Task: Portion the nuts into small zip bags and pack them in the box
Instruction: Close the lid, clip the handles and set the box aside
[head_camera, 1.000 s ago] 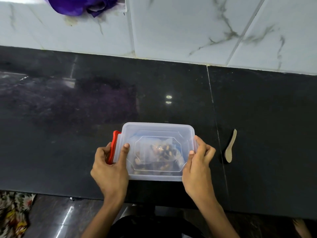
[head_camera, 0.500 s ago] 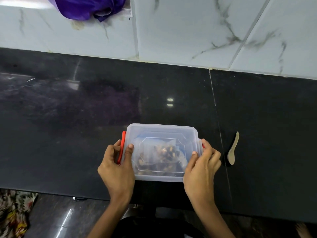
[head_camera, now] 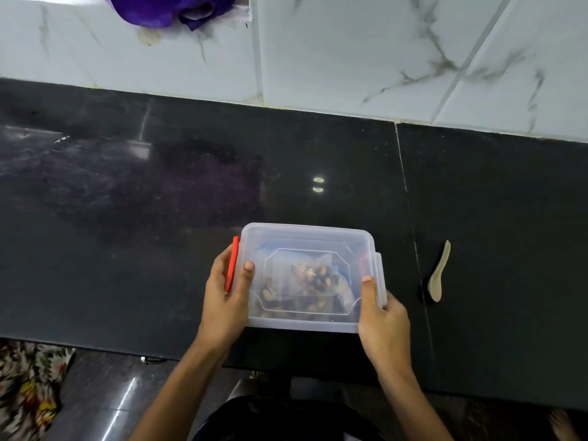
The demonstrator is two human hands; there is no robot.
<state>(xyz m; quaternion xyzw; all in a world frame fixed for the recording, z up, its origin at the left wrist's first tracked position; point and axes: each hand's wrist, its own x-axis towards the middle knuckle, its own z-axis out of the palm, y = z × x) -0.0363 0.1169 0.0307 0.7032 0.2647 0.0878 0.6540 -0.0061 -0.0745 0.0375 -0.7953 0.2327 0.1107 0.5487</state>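
A clear plastic box (head_camera: 305, 240) with its lid on sits near the front edge of the black counter. Through the lid I see zip bags of nuts (head_camera: 305, 281) lying inside. My left hand (head_camera: 226, 297) grips the box's left end, fingers around the red latch (head_camera: 232, 265), thumb on the lid. My right hand (head_camera: 381, 319) holds the right end, its thumb pressed on the lid and its fingers wrapped over the clear right-side latch.
A small wooden spoon (head_camera: 439, 275) lies on the counter to the right of the box. A purple cloth (head_camera: 171, 7) hangs over the marble wall tiles at the top left. The black counter (head_camera: 127, 218) stretches left and behind the box.
The red left latch has swung down flat against the box side. My right hand has slid lower on the right end and covers its latch. The box stays in place.
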